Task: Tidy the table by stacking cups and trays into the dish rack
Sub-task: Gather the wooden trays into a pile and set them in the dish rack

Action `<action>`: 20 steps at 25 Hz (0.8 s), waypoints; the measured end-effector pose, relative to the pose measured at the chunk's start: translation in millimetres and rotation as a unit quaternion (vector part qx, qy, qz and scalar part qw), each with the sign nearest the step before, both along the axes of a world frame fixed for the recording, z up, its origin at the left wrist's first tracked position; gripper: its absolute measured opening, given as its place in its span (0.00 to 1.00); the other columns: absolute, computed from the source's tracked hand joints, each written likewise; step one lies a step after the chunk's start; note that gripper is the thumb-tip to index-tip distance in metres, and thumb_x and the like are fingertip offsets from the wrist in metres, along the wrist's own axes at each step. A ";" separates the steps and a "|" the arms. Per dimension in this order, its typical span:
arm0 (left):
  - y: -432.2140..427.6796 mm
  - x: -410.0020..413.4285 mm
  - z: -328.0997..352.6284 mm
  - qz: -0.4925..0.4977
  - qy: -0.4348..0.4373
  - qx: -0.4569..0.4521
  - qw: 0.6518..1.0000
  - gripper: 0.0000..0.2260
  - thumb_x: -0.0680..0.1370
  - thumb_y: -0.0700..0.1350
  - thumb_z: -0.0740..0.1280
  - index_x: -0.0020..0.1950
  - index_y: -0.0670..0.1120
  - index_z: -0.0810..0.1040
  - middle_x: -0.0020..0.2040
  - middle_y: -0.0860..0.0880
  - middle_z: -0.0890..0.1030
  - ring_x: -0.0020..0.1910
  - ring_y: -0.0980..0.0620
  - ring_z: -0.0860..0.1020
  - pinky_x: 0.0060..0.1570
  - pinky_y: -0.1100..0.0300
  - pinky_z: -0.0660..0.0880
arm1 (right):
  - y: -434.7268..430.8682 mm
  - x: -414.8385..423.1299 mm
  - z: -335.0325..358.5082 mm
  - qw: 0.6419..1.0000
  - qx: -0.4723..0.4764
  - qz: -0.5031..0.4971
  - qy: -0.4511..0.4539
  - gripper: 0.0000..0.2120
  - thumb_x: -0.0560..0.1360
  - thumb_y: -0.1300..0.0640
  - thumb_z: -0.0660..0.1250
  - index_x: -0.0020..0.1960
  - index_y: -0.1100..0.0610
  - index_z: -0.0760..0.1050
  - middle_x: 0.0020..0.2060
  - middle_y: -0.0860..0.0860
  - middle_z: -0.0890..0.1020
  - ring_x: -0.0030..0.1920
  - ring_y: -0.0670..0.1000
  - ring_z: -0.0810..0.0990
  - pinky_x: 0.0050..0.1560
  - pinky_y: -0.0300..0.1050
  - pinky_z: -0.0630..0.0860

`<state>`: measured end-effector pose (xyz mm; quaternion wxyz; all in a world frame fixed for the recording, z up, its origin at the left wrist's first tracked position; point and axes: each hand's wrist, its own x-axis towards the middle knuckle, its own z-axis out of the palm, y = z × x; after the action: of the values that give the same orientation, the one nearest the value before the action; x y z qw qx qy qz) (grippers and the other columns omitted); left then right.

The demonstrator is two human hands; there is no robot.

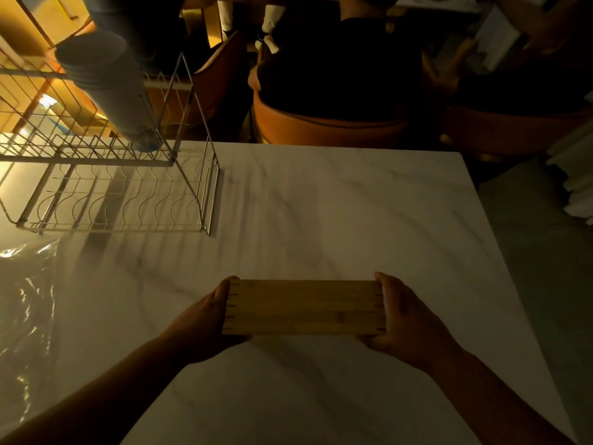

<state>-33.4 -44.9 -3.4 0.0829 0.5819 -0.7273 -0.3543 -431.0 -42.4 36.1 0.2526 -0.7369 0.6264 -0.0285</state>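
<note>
Both hands share one grip on a stack of wooden trays (304, 307): the left hand (205, 319) is wrapped around the stack's left end, with a fingertip showing over the top corner, and the right hand (406, 319) is pressed flat against the right end, its thumb lying along that end and its fingers curled beneath. Each hand is closed on the wood, and the stack is held level between them in the near middle of the view, its long side facing the camera and finger joints visible at both corners. Whether the stack rests on the surface (337, 203) or is held just above it cannot be told. The surface is pale marble with grey veining, dimly lit. Well apart from the trays, at the far left, stands a two-tier wire dish rack (128, 200); its lower tier of wavy wires looks bare, while the upper tier carries a tall stack of grey cups (106, 81) tilted toward the camera. A sheet of crumpled clear plastic (29, 309) lies at the left edge of the surface. Beyond the far edge are orange chairs (321, 126), one with a seated person in dark clothing.
</note>
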 end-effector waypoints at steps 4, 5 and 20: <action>1.3 -2.1 1.3 -0.008 -0.002 -0.008 1.000 0.46 0.64 0.62 0.79 0.73 0.55 0.55 0.56 0.61 0.73 0.47 0.60 0.77 0.38 0.71 0.71 | -1.4 41.0 14.3 0.971 -0.132 0.140 0.139 0.49 0.64 0.32 0.68 0.76 0.59 0.62 0.70 0.59 0.70 0.72 0.62 0.67 0.71 0.61 0.67; 1.2 -3.0 1.0 -0.006 -0.002 -0.007 1.000 0.47 0.64 0.61 0.79 0.73 0.54 0.55 0.57 0.60 0.74 0.48 0.58 0.78 0.40 0.69 0.73 | -6.3 58.4 15.9 0.968 -0.093 0.161 0.168 0.50 0.64 0.34 0.69 0.77 0.60 0.59 0.70 0.61 0.69 0.73 0.65 0.64 0.74 0.66 0.61; 2.6 -0.3 9.4 0.163 0.070 0.064 0.982 0.49 0.61 0.60 0.82 0.76 0.54 0.60 0.62 0.57 0.75 0.58 0.54 0.78 0.53 0.56 0.79 | -29.1 129.0 21.4 0.985 -0.042 0.134 0.103 0.42 0.67 0.36 0.64 0.73 0.53 0.54 0.65 0.54 0.67 0.62 0.59 0.69 0.64 0.59 0.64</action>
<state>-33.7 -42.3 6.1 0.1528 0.6702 -0.5914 -0.4215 -302.0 -71.5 57.5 0.1571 -0.8228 0.5434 0.0558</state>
